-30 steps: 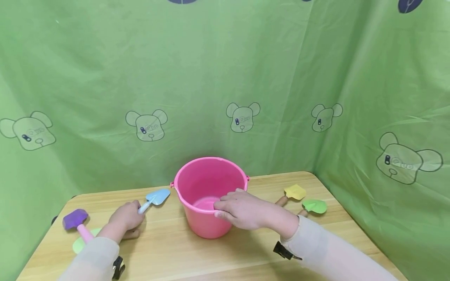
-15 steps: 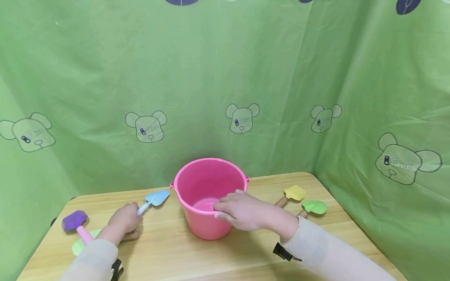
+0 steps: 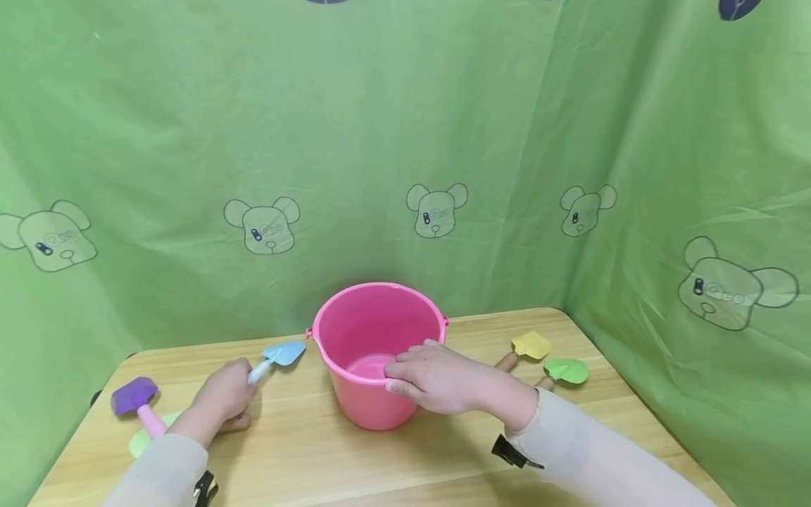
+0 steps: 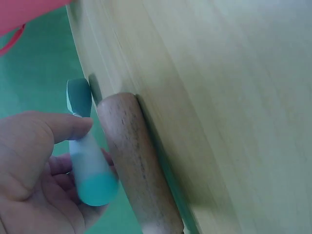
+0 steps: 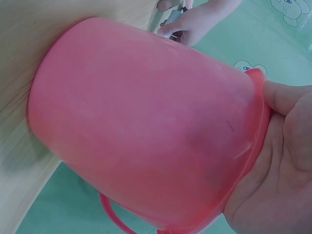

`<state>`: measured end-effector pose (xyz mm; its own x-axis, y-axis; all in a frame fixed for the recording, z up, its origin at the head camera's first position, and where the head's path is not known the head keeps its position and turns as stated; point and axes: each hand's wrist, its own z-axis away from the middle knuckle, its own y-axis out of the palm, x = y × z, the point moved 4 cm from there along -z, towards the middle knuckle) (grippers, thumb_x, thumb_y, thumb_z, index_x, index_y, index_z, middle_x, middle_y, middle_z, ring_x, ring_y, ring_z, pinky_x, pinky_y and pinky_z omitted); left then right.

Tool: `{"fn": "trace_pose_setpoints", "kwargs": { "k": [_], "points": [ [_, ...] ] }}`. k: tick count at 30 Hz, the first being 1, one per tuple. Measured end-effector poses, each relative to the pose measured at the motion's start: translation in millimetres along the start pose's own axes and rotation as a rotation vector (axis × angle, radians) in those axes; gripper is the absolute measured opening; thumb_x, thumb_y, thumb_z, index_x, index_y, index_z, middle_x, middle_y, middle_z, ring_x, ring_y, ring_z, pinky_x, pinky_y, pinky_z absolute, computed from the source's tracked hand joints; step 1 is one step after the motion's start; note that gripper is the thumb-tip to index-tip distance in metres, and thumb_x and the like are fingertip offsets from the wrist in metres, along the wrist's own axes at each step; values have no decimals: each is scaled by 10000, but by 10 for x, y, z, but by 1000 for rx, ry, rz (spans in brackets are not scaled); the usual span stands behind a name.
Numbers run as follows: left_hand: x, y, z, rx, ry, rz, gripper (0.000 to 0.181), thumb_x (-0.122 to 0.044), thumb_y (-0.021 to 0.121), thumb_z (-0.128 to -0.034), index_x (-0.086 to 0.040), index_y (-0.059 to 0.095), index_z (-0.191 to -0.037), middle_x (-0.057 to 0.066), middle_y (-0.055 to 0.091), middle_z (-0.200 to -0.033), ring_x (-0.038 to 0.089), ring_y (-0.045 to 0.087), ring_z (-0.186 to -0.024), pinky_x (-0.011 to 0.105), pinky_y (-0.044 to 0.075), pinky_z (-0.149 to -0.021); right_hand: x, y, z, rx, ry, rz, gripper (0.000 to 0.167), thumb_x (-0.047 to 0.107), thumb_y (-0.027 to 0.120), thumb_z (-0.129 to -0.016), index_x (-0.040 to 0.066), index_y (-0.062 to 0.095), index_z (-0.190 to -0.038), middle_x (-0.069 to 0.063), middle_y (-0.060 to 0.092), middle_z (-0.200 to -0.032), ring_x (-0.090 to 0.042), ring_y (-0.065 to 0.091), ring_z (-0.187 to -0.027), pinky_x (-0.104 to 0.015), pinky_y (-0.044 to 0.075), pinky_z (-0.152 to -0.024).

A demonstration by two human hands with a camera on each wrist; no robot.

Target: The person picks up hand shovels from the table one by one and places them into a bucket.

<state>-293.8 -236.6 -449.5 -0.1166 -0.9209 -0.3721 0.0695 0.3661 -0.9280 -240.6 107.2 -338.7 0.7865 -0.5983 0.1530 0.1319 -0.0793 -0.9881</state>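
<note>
My left hand (image 3: 222, 394) holds the pale handle of a blue toy trowel (image 3: 286, 353) at the table's left. In the left wrist view the thumb and fingers lie around that handle (image 4: 88, 163), whose lower end is turquoise. Beside these fingers lies a brown wooden handle (image 4: 139, 161). A pink bucket (image 3: 370, 408) stands upright in the middle, and no object shows inside it. Gripping its near rim, my right hand (image 3: 437, 379) has the fingers inside and the thumb outside. The right wrist view shows the bucket's outer wall (image 5: 146, 117) and my palm (image 5: 273, 170) at the rim.
A purple toy shovel (image 3: 134, 396) with a pink handle lies at the left, over a pale green blade (image 3: 141, 442). At the right lie a yellow shovel (image 3: 531, 345) and a green one (image 3: 566, 370). Green curtain (image 3: 380, 141) hangs behind the wooden table (image 3: 329, 472).
The left wrist and sleeve shift slightly left, with the hand still on the blue trowel. My right hand and the bucket stay where they were.
</note>
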Motion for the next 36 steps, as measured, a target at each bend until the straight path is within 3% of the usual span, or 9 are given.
{"fn": "trace_pose_setpoints", "kwargs": {
  "k": [11,19,36],
  "points": [
    [-215,-103,72,-44,6,32,235,-68,606,-924,98,539,-1076,111,521,-832,233,524,-687,429,525,-664,-8,3,4,-4,-2,5,225,369,443,-1067,287,501,-866,150,477,-786,-66,477,-821,-327,371,-821],
    [-232,-170,64,-71,22,10,315,-105,621,-928,116,554,-1143,112,578,-864,230,550,-711,474,534,-724,-8,4,6,4,2,-1,226,380,435,-1068,289,503,-873,146,479,-793,-68,481,-830,-336,373,-833],
    [-284,-300,88,-98,57,2,260,-104,632,-923,88,606,-1096,89,604,-849,212,545,-702,431,505,-675,3,-15,2,-2,-6,2,213,365,453,-1066,278,506,-879,140,474,-792,-84,471,-819,-331,371,-825]
  ]
}}
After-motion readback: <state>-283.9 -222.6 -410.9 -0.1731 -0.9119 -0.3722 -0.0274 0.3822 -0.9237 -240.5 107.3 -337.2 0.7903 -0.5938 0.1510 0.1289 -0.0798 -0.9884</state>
